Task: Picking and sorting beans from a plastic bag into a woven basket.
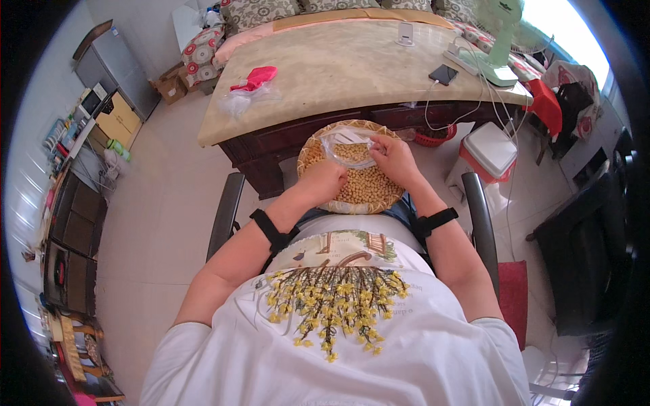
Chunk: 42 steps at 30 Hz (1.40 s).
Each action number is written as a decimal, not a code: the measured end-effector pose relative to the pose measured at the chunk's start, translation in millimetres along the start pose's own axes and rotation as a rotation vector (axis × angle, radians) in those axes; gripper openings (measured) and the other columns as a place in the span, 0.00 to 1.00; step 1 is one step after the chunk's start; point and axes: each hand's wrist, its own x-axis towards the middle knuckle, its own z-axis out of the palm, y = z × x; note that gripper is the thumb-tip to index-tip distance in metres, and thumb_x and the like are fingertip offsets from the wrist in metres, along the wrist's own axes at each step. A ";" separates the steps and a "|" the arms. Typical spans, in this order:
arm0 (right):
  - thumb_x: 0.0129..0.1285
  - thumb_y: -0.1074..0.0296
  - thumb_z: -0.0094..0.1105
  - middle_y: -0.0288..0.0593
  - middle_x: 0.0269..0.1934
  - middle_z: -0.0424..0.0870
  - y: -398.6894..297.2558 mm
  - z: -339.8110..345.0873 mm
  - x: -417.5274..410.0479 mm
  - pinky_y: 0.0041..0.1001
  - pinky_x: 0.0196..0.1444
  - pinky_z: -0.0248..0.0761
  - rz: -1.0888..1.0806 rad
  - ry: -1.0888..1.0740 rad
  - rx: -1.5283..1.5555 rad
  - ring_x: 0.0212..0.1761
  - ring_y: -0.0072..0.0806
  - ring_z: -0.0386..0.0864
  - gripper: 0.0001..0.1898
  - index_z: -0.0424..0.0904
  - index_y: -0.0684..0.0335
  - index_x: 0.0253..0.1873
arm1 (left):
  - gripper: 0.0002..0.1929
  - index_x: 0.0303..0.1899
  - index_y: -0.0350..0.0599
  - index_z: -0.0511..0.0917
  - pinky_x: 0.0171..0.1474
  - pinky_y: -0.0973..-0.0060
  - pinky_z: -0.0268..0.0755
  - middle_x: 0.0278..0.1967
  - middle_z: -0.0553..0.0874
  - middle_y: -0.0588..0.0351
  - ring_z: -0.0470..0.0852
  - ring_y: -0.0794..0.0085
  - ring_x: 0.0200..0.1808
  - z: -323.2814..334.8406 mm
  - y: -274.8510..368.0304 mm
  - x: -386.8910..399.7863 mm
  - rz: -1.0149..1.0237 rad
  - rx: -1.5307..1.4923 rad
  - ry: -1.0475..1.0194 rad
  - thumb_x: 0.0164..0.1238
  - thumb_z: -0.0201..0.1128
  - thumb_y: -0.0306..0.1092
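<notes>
A round woven basket [306,152] rests at my lap, holding many soybeans [373,188]. Over its far half lies a clear plastic bag [350,161] with a zip-type rim and beans visible in or beneath it. My right hand [393,157] pinches the bag's right edge between thumb and fingers. At the bag's lower left, my left hand [323,180] is closed with its knuckles up, against the bag and just above the beans; its fingertips are hidden, so what it grips cannot be told.
Ahead stands a stone-topped table [315,66] with a pink cloth [261,77], thin clear plastic [238,104], a phone [444,74] on a cable and a green fan [500,61]. Chair armrests flank me. A lidded bin [490,149] and a red basket [436,137] stand at right.
</notes>
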 end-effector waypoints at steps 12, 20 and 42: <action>0.56 0.66 0.60 0.51 0.33 0.84 -3.2 -2.4 1.1 0.34 0.40 0.74 0.050 -0.025 -0.024 0.36 0.43 0.83 0.17 0.80 0.63 0.51 | 0.06 0.34 0.41 0.81 0.41 0.63 0.73 0.33 0.82 0.47 0.81 0.54 0.39 -31.7 17.2 37.7 0.213 0.093 0.428 0.61 0.59 0.31; 0.57 0.67 0.60 0.51 0.33 0.84 0.8 -0.5 1.9 0.34 0.40 0.74 0.010 -0.016 -0.012 0.37 0.43 0.83 0.18 0.79 0.65 0.52 | 0.10 0.31 0.41 0.82 0.36 0.58 0.75 0.28 0.83 0.43 0.83 0.51 0.32 -15.8 -4.4 14.5 -0.101 0.297 -0.081 0.56 0.62 0.38; 0.56 0.65 0.61 0.51 0.35 0.85 3.2 0.6 -0.6 0.35 0.42 0.75 0.033 -0.007 -0.033 0.39 0.42 0.83 0.18 0.80 0.64 0.51 | 0.06 0.33 0.42 0.83 0.41 0.61 0.73 0.30 0.82 0.48 0.81 0.54 0.38 -5.0 3.2 3.2 0.115 0.041 0.080 0.58 0.60 0.32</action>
